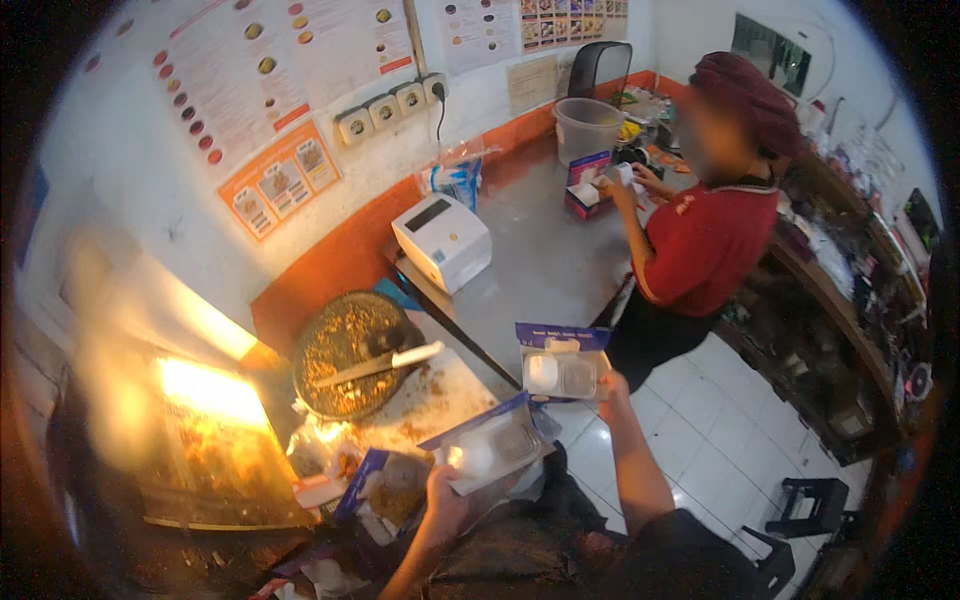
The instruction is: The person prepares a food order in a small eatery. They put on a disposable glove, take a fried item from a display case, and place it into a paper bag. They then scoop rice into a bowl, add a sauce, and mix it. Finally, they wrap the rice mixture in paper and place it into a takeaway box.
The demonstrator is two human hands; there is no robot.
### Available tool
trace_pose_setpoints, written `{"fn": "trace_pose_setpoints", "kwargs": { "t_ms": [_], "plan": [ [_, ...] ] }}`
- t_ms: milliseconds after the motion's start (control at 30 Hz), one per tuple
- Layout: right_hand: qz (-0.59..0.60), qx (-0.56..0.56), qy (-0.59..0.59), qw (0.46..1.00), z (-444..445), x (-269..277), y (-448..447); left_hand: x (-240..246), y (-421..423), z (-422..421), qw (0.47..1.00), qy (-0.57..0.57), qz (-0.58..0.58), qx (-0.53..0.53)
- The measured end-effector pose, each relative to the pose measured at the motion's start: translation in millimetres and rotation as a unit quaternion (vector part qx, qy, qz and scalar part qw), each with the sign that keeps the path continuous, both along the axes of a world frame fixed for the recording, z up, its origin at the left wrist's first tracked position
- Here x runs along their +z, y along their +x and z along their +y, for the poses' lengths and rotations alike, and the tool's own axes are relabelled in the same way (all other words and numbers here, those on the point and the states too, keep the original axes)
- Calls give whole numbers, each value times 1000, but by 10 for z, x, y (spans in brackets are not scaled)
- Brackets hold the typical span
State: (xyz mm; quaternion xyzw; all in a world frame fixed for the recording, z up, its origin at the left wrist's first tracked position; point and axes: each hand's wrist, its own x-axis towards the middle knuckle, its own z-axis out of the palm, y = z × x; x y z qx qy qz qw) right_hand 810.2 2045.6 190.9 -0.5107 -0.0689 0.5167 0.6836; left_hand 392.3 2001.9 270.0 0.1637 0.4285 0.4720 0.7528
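Note:
My left hand [444, 499] grips the near side of an open cardboard food box [484, 480]. Inside lie a white rounded portion [469, 456] and a clear plastic tub [517, 444]. Farther forward and to the right, my right hand [615, 394] holds a similar open box [566, 340] with a purple printed lid by its right edge. That box also has a white rounded portion [543, 370] and a clear lidded tub [579, 377]. Left of my left hand is another open box [367, 465] with food and a wrapped item in it.
A round stone-like board [304, 375] holds chopped brown food and a white-handled knife [390, 364]. A brightly lit glass display case [217, 450] stands left. Ahead are a white label printer [442, 244] and a steel counter [517, 255], where a co-worker [709, 240] handles a box.

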Motion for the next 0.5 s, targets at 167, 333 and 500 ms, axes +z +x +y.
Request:
{"fn": "trace_pose_setpoints", "kwargs": {
  "t_ms": [167,333,500],
  "plan": [
    [-166,107,-176,964,1714,89,826,-541,879,788,991,-63,-37,112],
    [-191,32,-143,971,2645,123,1220,-696,1600,1478,983,-103,-36,147],
    [-249,53,-98,962,2866,476,1273,-828,2135,2109,973,-119,19,196]
  ]
}}
